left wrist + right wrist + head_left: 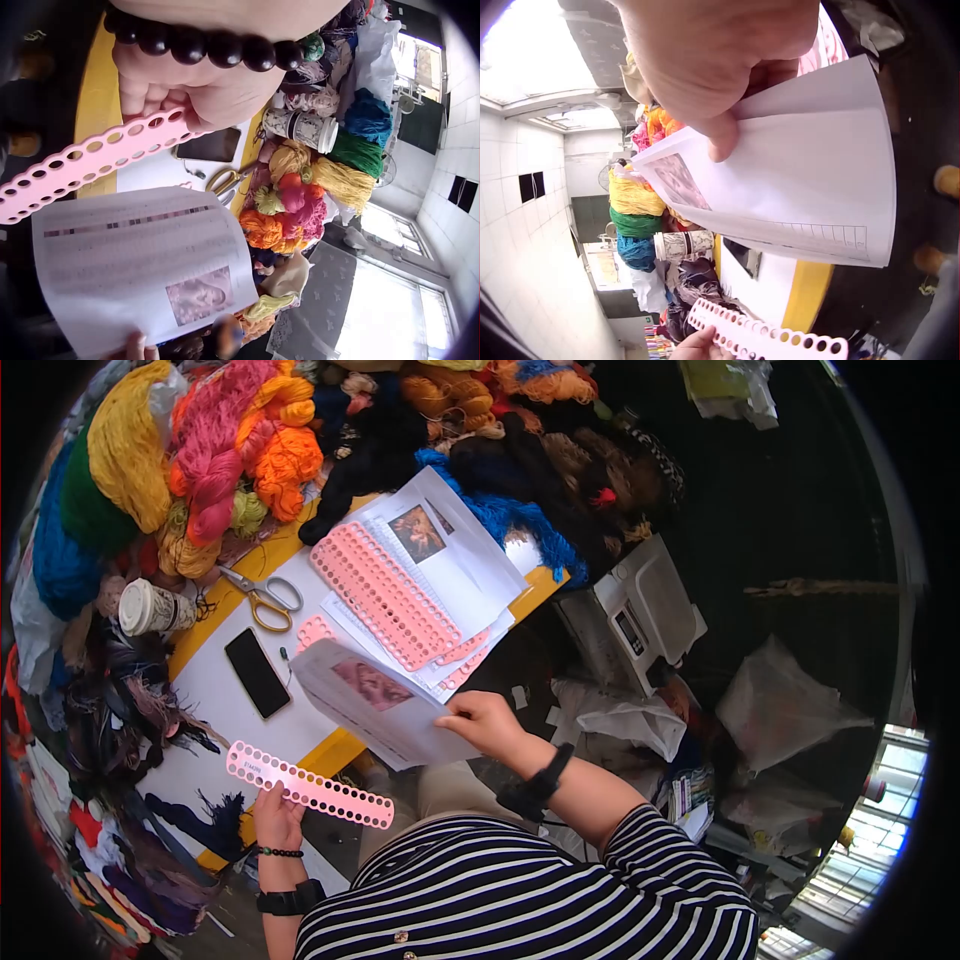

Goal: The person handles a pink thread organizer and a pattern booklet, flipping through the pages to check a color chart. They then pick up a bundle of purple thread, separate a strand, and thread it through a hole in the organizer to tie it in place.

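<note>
My left hand point(278, 822) pinches a long pink thread-organizer card point(320, 792) near its left end; rows of round holes line both long edges. In the left wrist view the pink card point(97, 156) crosses from the fingers toward the left edge. With thumb and fingers, my right hand point(490, 726) grips printed sheets point(365, 710) at their edge, raised over the table's front. A picture and a colour strip show on the printed sheet point(142, 262) in the left wrist view. Behind it, more pink hole cards point(385, 600) lie on papers.
A black phone point(257, 673), scissors point(268, 600) and a lidded paper cup point(155, 607) are on the yellow-edged table point(215, 715). Skeins of colourful thread point(215, 450) heap along the back and left. A scale point(640, 615) and plastic bags point(790, 705) stand to the right.
</note>
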The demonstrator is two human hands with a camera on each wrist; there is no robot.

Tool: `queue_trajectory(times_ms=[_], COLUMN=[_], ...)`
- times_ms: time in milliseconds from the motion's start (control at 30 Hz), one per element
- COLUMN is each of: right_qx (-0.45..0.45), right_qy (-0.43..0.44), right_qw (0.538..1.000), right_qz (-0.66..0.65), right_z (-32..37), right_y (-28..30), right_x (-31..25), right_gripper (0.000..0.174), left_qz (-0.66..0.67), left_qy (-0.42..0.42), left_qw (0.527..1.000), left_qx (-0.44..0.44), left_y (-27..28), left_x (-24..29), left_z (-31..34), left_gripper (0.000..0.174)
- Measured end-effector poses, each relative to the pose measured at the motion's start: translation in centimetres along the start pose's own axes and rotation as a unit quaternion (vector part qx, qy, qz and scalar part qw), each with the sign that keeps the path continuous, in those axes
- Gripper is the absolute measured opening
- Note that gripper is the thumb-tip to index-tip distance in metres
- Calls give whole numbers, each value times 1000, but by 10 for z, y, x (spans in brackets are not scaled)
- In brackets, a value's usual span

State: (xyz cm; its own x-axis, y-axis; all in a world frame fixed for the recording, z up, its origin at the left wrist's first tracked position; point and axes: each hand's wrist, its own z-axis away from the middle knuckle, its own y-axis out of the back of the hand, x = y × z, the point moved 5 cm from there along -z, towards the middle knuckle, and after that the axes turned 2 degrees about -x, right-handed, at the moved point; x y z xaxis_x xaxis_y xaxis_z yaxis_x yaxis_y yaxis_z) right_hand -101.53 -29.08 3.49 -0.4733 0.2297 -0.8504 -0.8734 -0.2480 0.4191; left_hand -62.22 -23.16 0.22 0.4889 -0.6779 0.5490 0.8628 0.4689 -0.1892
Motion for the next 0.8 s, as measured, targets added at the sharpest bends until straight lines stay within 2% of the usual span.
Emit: queue_trajectory(times_ms=[167,233,400,500,600,700,800], right_qx=[-42,-33,-83,-46,-52,-73,-70], right_qy=[-78,-94,-206,-179,-125,-154,-225], right_qw=[996,995,974,983,991,985,969], right_qz=[-32,-9,47,-6,17,-1,-78], right_z=[-39,-50,-53,-50,-44,-40,-35], right_y=[-63,-81,-84,-95,-98,-98,-95], right_x=[17,33,52,71,79,78,70], right_gripper=[29,35,46,40,35,29,22], left_qz=[2,6,4,4,1,1,3], left_qy=[-4,-8,-1,-2,10,12,8], left_qw=[1000,1000,1000,1000,1000,1000,1000], left_qx=[25,25,19,12,11,16,7], left_y=[16,18,20,11,13,8,11], left_x=[1,1,-5,-4,-7,-6,-9], left_z=[6,6,4,7,4,6,4], left_gripper=[18,17,17,18,18,19,19])
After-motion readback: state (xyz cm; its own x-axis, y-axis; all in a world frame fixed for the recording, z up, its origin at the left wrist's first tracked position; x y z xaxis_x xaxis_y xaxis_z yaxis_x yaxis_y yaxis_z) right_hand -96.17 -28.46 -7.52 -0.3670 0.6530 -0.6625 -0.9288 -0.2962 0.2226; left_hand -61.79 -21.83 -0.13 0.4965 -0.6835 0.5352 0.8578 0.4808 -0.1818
